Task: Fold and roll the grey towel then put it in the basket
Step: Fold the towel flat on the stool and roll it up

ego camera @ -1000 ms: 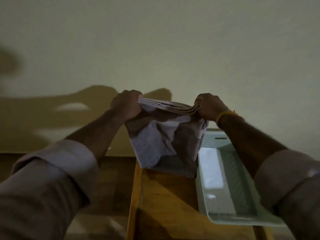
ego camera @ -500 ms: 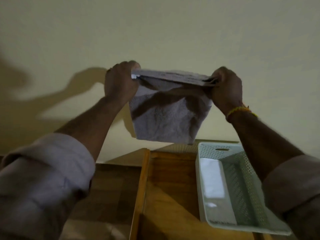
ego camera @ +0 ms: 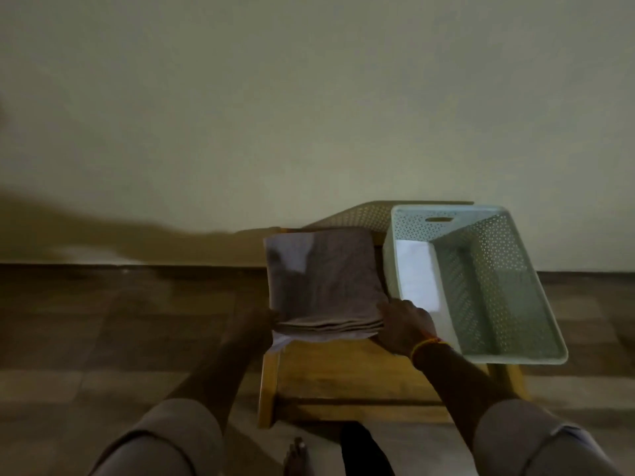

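I've brought the folded grey towel (ego camera: 326, 280) down from the air onto the surface (ego camera: 343, 369). Left hand (ego camera: 256, 326) and right hand (ego camera: 405, 324) pinch its near corners, so rolling comes next, basket (ego camera: 536, 355) waiting alongside.

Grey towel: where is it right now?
Head view: the folded grey towel lies flat on the wooden table, just left of the basket, with the left hand and right hand at its near corners.

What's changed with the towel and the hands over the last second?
The folded grey towel came down from mid-air and now lies flat on the wooden table, beside the basket. The left hand and right hand still hold its near corners. The basket stayed put.
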